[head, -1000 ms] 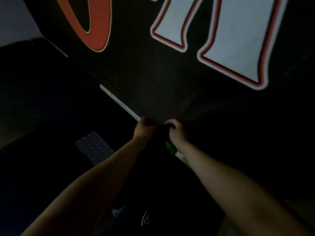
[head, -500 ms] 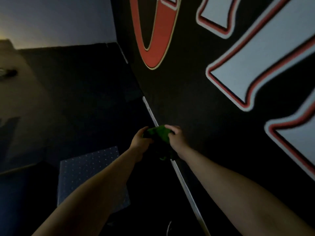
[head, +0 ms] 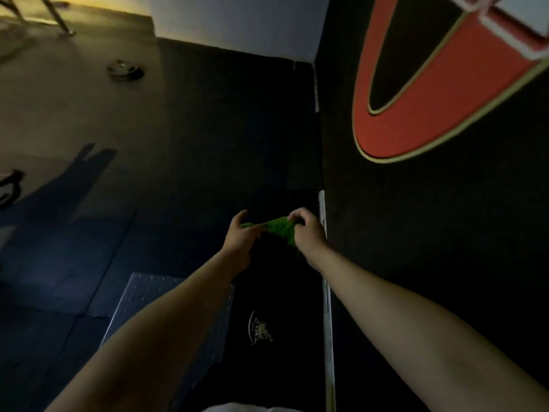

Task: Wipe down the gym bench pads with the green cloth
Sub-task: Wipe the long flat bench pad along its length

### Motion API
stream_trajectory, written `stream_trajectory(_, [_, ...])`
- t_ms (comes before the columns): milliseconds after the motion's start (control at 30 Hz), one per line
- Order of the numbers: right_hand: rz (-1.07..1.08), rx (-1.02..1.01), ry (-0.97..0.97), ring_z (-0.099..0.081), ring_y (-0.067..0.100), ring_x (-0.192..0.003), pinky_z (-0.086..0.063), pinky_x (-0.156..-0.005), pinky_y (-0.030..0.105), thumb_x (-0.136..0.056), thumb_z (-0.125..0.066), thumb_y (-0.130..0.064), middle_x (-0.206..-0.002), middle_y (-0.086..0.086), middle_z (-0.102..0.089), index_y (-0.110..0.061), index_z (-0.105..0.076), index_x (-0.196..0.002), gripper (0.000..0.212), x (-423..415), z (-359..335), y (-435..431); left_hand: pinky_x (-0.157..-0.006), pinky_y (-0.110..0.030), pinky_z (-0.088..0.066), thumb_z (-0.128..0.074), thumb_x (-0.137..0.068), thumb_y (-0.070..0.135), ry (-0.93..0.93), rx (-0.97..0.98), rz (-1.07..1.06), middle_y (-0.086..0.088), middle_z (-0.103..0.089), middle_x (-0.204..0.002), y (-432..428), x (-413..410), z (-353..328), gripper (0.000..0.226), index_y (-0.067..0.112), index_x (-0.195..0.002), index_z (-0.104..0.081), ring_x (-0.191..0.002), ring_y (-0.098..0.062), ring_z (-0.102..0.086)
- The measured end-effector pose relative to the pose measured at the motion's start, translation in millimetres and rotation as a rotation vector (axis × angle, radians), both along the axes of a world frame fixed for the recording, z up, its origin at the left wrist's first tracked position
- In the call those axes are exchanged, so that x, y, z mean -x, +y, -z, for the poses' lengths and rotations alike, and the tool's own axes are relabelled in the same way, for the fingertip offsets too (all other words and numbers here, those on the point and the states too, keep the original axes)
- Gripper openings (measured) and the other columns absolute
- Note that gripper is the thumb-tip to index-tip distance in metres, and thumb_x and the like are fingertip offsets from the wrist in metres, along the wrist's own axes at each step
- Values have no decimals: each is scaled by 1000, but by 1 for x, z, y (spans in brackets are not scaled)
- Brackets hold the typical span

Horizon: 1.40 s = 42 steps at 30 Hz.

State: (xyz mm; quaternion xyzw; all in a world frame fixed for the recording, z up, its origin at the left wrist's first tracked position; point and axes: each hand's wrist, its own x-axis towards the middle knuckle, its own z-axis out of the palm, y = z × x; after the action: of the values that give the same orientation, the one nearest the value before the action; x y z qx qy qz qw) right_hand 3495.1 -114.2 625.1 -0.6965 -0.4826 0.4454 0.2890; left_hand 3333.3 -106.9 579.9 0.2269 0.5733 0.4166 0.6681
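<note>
The left hand [head: 239,237] pinches the left end of the green cloth [head: 277,228], and the right hand [head: 307,233] grips its right end with curled fingers. The cloth is held up between them, its long axis going left to right. Directly below lies a dark surface [head: 276,292], perhaps the bench pad; the darkness hides its edges beside the black wall [head: 416,233].

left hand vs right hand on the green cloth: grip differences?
The left hand pinches the thin left end of the green cloth, one digit raised; the right hand curls its fingers over the bulkier right end. The right hand is nearer the wall than the left. Both hold the cloth stretched between them.
</note>
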Motion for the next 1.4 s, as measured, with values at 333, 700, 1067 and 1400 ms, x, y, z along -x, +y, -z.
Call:
stream_trajectory(333, [-155,-43,-42,-47,16,-130,-36,-111,26,-97,-31,5,-141,-1,-46,-19,-65,-128,52,103,-33,279,-62,-34,-59,-79,-82,4,13,36,-204,-16,-62,-121,222,106,-38,60,19,-133,-51,-95,-28,-70])
stream_trajectory(700, [-464,-64,24,-44,19,-134,-37,-97,19,-97,-33,7,-145,0,-40,-22,-52,-142,57,271,-20,566,-49,-23,-53,-79,-81,2,414,10,-416,-15,-62,-122,464,255,-10,63,23,-135,-53,-76,-22,-70])
stream_trajectory(1067, [-953,-32,89,-45,21,-133,-41,-105,30,-95,-30,6,-144,4,-50,-22,-58,-136,57,562,-53,765,-72,-24,-56,-78,-85,10,504,48,-758,6,-59,-109,613,491,-47,39,21,-118,-60,-94,-12,-64])
stream_trajectory(1400, [-1252,-88,30,-55,13,-108,-45,-89,23,-95,-34,3,-118,-2,-60,-19,-69,-113,45,868,-42,824,-78,-34,-56,-53,-86,-15,616,175,-816,-9,-68,-110,657,774,-35,37,9,-113,-62,-99,-25,-65])
